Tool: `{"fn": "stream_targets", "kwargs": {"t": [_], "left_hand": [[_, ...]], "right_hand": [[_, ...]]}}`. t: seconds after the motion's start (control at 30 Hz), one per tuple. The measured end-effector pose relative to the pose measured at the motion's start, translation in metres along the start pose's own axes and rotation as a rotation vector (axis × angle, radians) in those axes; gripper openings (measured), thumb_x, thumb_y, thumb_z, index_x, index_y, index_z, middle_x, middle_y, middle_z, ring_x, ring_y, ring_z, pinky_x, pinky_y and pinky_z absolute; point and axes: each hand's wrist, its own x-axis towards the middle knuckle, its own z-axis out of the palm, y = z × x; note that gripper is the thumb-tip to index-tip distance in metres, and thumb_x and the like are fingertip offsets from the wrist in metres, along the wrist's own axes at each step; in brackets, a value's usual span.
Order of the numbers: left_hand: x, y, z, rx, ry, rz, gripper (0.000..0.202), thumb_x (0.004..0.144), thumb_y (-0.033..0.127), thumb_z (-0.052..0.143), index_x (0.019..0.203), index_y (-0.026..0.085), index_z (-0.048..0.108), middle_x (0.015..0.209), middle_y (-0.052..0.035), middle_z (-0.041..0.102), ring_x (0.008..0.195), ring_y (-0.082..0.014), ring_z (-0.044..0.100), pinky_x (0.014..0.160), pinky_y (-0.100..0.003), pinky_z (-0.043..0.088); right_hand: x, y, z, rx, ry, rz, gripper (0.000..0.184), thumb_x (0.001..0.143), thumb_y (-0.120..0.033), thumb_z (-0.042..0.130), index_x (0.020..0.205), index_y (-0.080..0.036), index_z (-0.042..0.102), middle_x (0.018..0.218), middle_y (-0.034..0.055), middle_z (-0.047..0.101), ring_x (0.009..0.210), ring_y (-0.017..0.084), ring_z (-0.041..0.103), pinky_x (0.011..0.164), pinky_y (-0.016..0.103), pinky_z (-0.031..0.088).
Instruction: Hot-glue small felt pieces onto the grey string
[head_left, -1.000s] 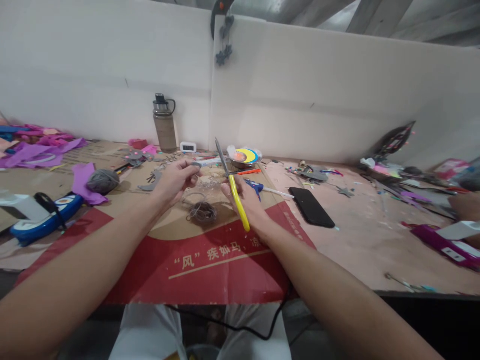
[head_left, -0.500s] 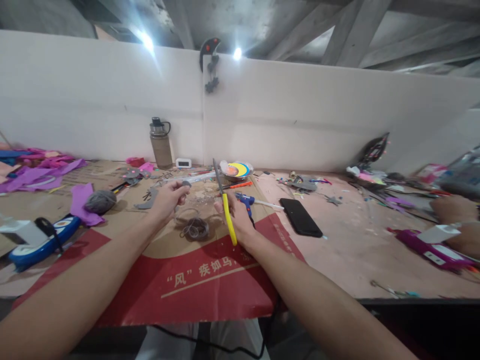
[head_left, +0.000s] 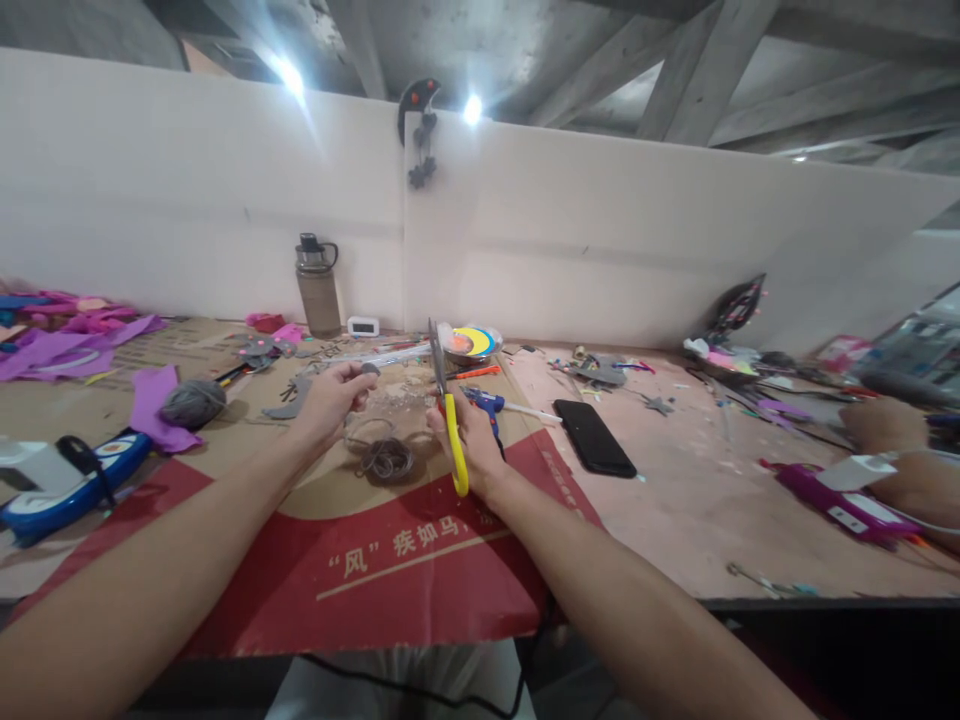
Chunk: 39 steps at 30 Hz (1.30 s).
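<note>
Yellow-handled scissors (head_left: 454,445) are in my right hand (head_left: 472,435), their blades pointing up and away from me and slightly apart. My left hand (head_left: 339,392) pinches a small grey round piece (head_left: 370,369) between thumb and fingertips, left of the blades. Below and between the hands, a loose coil of thin grey cord (head_left: 386,459) lies on the red and brown cardboard (head_left: 360,600). Just beyond my right hand rests a blue glue gun (head_left: 487,402), partly hidden by the fingers.
A bottle (head_left: 318,285) and a small white digital clock (head_left: 364,327) stand by the white partition. A black phone (head_left: 595,438) lies at right. Grey yarn (head_left: 193,402), purple felt (head_left: 154,400) and a blue power strip (head_left: 79,485) sit left. Another person's hand (head_left: 885,425) is far right.
The scissor blades have parted a little. My left hand still pinches the grey piece in nearly the same place. The whole view has shifted slightly.
</note>
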Motion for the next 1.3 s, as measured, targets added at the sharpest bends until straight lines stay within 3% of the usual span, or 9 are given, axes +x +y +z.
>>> {"fn": "stream_targets", "kwargs": {"t": [0.23, 0.6, 1.03, 1.3], "left_hand": [[0.004, -0.003, -0.004, 0.02, -0.011, -0.005, 0.017, 0.065, 0.026, 0.071, 0.066, 0.015, 0.059, 0.054, 0.0043, 0.05, 0.044, -0.005, 0.037, 0.044, -0.02, 0.027], [0.006, -0.005, -0.006, -0.002, -0.021, -0.016, 0.017, 0.064, 0.026, 0.074, 0.064, 0.015, 0.061, 0.054, 0.0035, 0.049, 0.045, -0.0049, 0.037, 0.044, -0.019, 0.028], [0.001, -0.004, -0.005, 0.048, -0.023, -0.025, 0.019, 0.065, 0.029, 0.073, 0.066, 0.014, 0.061, 0.052, 0.004, 0.046, 0.044, -0.0052, 0.037, 0.044, -0.019, 0.027], [0.0, 0.0, -0.001, -0.008, -0.047, -0.053, 0.021, 0.061, 0.026, 0.076, 0.065, 0.014, 0.06, 0.059, 0.0022, 0.052, 0.047, -0.0047, 0.038, 0.044, -0.019, 0.029]], "right_hand": [[-0.003, 0.002, 0.003, 0.047, -0.064, -0.009, 0.03, 0.087, -0.042, 0.051, 0.108, -0.021, 0.055, 0.066, -0.0016, 0.055, 0.059, 0.013, 0.052, 0.058, 0.024, 0.043], [-0.006, -0.006, 0.006, 0.169, -0.07, 0.031, 0.031, 0.086, -0.047, 0.051, 0.105, -0.022, 0.054, 0.064, -0.0039, 0.05, 0.053, 0.011, 0.048, 0.056, 0.023, 0.044], [-0.004, -0.011, 0.004, 0.025, -0.095, -0.046, 0.025, 0.082, -0.042, 0.056, 0.096, -0.022, 0.059, 0.071, 0.0003, 0.059, 0.066, 0.015, 0.055, 0.064, 0.026, 0.044], [-0.004, -0.01, 0.003, -0.04, -0.082, -0.077, 0.021, 0.084, -0.04, 0.055, 0.089, -0.021, 0.057, 0.077, 0.0012, 0.061, 0.067, 0.014, 0.054, 0.067, 0.026, 0.044]]}}
